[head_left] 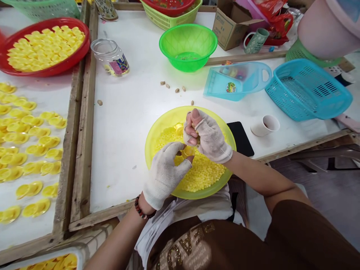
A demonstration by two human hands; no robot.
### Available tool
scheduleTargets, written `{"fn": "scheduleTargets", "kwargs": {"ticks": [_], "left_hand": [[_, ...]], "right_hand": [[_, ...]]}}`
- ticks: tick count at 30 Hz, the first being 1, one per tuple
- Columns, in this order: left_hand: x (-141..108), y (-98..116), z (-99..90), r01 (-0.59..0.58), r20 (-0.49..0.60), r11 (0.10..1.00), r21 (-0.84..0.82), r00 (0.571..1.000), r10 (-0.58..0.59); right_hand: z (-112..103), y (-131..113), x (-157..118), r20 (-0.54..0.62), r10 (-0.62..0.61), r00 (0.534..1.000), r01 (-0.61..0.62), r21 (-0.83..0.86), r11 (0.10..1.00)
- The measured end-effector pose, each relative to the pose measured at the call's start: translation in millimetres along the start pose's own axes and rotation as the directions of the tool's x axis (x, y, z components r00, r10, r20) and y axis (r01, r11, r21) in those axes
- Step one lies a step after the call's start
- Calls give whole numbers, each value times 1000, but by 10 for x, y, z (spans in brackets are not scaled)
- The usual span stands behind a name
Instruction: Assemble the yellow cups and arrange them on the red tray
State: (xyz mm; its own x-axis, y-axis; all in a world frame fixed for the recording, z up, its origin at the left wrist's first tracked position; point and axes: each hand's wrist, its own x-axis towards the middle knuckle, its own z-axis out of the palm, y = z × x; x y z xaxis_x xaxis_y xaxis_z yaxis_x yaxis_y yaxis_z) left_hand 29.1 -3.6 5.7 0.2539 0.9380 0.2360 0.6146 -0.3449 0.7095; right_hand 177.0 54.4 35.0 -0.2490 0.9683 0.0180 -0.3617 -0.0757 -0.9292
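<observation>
Both hands wear white gloves with bare fingertips, over a yellow basin (153, 150) full of small yellow pellets (202, 174). Between the thumb and fingers of my left hand (168, 168) is a small yellow cup (188, 151). My right hand (206, 133) is curled closed just above and to the right of that cup, with some yellow pellets showing at the lower edge of its fist. Another yellow piece (178, 129) lies on the pellets at the basin's far side.
Behind the basin stand a green bowl (188, 47), a blue scoop (236, 80) and a blue basket (308, 90). A paper cup (265, 125) and black flat object (241, 138) are to the right. Yellow pieces (17, 138) and a red tray (84, 48) lie left, beyond wooden edging (83, 131).
</observation>
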Motion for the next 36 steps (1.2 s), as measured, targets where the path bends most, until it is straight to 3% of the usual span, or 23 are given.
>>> {"fn": "scheduleTargets", "kwargs": {"ticks": [3, 6, 8, 10, 12, 16, 18, 21, 23, 25, 28, 31, 33, 36], "left_hand": [[-53, -8, -37, -52, -67, 998, -23, 996, 51], [-122, 3, -104, -106, -157, 993, -55, 983, 96], [-155, 7, -143, -82, -153, 991, -104, 986, 66], [-169, 6, -158, -37, -126, 991, -132, 992, 20], [-171, 3, -142, -36, -142, 995, -88, 990, 23], [-173, 11, -69, -147, -188, 984, 104, 968, 165], [-188, 15, -52, -185, -194, 972, 148, 958, 212], [-218, 2, -66, -175, -196, 973, 148, 960, 202], [-228, -17, -85, -141, -191, 984, 113, 968, 161], [-226, -34, -95, -103, -193, 993, 65, 975, 114], [-222, -18, -108, -50, -198, 999, -1, 979, 49], [-253, 24, -174, -40, -209, 998, -49, 978, 29], [-285, -11, -276, -42, -248, 998, -56, 968, 27], [-367, -251, -571, 36, -359, 999, -5, 933, -35]], "right_hand": [[-115, -40, -37, -16, -20, 1000, 18, -73, 997], [-294, -71, -106, 18, -82, 996, 83, -278, 957], [-410, -96, -157, 109, -120, 987, 160, -526, 835], [-481, -125, -208, 215, -154, 964, 264, -731, 629], [-487, -143, -259, 274, -150, 950, 312, -795, 520], [-370, -83, -348, 280, 44, 959, 183, -731, 658], [-323, -31, -365, 288, 140, 947, 118, -719, 685], [-344, -31, -350, 330, 215, 919, 50, -638, 768], [-404, -102, -321, 360, 202, 911, 73, -622, 780], [-463, -194, -291, 379, 119, 918, 204, -707, 678], [-491, -247, -287, 407, 20, 913, 374, -859, 350], [-442, -111, -376, 431, 119, 894, 422, -902, 97], [-409, 46, -462, 476, 199, 857, 480, -877, 28], [-419, 237, -528, 556, 241, 795, 572, -821, 8]]}}
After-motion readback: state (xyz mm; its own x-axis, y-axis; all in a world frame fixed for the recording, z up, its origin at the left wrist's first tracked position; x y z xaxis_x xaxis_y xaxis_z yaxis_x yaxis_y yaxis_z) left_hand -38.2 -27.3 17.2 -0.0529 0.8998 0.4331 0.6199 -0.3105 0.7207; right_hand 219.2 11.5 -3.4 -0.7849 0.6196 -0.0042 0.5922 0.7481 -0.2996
